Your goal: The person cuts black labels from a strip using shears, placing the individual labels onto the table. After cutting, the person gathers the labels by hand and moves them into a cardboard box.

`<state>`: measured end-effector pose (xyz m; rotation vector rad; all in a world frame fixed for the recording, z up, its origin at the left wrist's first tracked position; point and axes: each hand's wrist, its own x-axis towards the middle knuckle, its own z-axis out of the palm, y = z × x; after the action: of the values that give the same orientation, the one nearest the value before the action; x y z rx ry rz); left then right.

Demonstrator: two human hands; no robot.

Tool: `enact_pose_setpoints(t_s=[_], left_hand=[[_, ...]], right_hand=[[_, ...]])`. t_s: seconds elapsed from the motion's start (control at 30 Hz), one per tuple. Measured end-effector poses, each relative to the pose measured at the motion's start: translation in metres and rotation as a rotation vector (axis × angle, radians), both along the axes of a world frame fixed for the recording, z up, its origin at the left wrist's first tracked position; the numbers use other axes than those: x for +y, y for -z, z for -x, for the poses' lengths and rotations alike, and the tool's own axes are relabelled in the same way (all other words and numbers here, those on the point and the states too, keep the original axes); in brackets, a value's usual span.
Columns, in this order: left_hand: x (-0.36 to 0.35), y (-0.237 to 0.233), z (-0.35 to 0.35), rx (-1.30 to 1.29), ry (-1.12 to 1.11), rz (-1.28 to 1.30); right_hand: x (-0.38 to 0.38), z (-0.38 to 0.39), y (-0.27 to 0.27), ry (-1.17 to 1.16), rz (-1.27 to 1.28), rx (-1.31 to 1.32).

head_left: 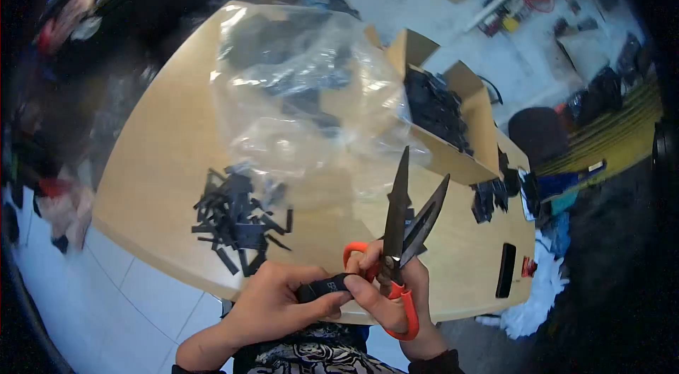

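Observation:
Between thumb and fingers, my left hand [265,307] grips a small black strip-like piece [320,290] with pale print on it; I cannot make out its kind. My right hand [407,289] is closed around scissors [397,222] with orange handles and dark blades. The blades stand apart and point away from me, with nothing seen between them. The right thumb also touches the right end of the black piece. A loose pile of short black strips [240,222] lies on the table beyond my left hand.
A large clear plastic bag [269,140] with dark contents covers the table's far middle. Right of it stands an open cardboard box [453,162] full of black pieces [433,108]. More black pieces [488,197] and a flat black object [506,271] lie on the right side.

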<state>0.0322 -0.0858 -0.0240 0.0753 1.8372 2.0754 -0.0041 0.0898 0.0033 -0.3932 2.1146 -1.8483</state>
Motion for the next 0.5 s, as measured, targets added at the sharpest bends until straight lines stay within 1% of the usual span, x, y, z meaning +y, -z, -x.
enact_pose_setpoints(t_s=[0.07,0.1,0.13,0.17,0.2,0.27,0.33,0.47,0.5], left_hand=[[0.02,-0.001,0.009,-0.013,-0.024,-0.065],[0.028,-0.003,0.016,0.067,-0.002,-0.044],[0.034,-0.007,0.021,0.065,0.019,-0.033],[0.038,-0.012,0.027,-0.056,0.147,0.027],[0.044,-0.016,0.032,-0.178,0.275,0.09],[0.061,-0.013,0.041,-0.198,0.356,0.115],[0.079,-0.01,0.047,-0.179,0.342,0.038],[0.101,-0.01,0.057,-0.185,0.399,0.076],[0.104,-0.01,0.059,-0.198,0.386,0.076]], right_hand=[[0.017,-0.001,-0.002,0.051,0.065,-0.014],[0.027,-0.002,-0.003,0.118,0.036,-0.006],[0.038,-0.004,-0.004,0.183,0.009,-0.003],[0.051,-0.004,-0.002,0.21,-0.017,0.009],[0.06,-0.003,0.0,0.27,0.018,-0.002],[0.079,0.0,0.003,0.374,0.03,0.077],[0.095,0.002,0.002,0.436,0.063,0.069],[0.118,0.004,0.002,0.504,0.088,0.029],[0.119,0.005,0.0,0.54,0.07,0.054]])
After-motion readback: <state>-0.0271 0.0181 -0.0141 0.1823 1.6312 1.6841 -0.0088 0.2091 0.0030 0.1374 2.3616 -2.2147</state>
